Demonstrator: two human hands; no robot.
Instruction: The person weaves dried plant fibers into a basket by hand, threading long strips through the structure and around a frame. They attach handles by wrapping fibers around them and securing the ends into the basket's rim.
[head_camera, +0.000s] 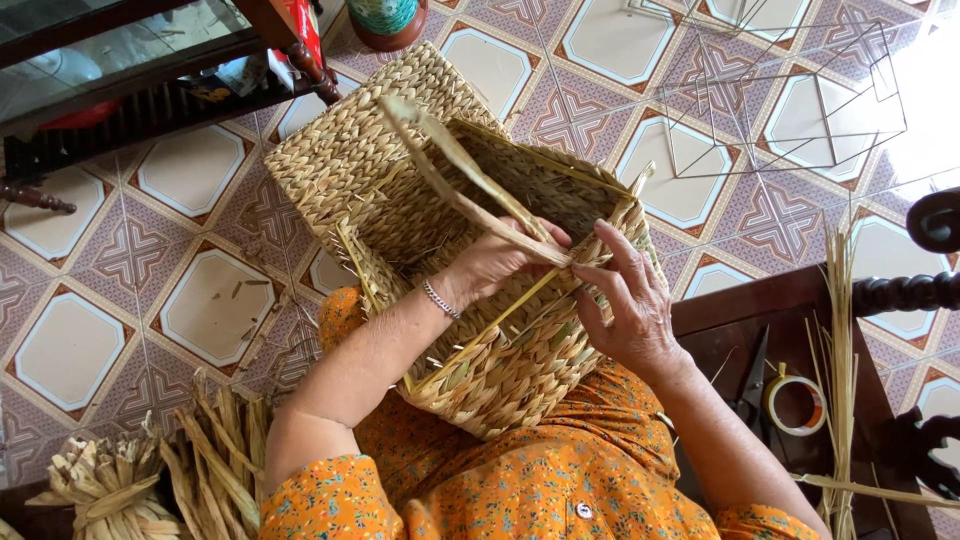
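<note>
Basket (470, 300), woven straw, rectangular, sits at frame centre on our lap, mouth tilted toward 1 o'clock, base toward 7 o'clock against the orange floral dress (520, 480).

Left hand (495, 262): reaches into the basket mouth from 7 o'clock, wrist w/ silver bracelet (440, 298). Grip closed, fingers pinched on a flat straw strand (450, 165) that runs up from the hand toward 11 o'clock and ends loose above the basket rim.

Right hand (630, 305): lies over the basket's near rim at approx. 3 o'clock of the left hand, just beside it. Grip partly open: fingers extended and pressed on the weave, fingertips touching the same strand where it meets the rim. Whether thumb clamps anything, we cannot tell; it is hidden.

A thin yellow-green strip (500, 325) runs diagonally across the basket wall below both hands.

Surroundings:
- Patterned tile floor (190, 310) under the basket, 9 to 12 o'clock.
- Wire frame (790, 100), open geometric shape, on the floor at 1 o'clock, well apart from the basket.
- Bundles of dried straw (170, 480) at 8 o'clock, on the floor.
- Dark wooden desk (730, 320) at 4 o'clock carries scissors (752, 390), a tape roll (796, 404) just beside them, and loose reed stalks (842, 350) standing approx. vertical in frame.
- Glass-fronted cabinet (120, 70) at 10 o'clock.
</note>
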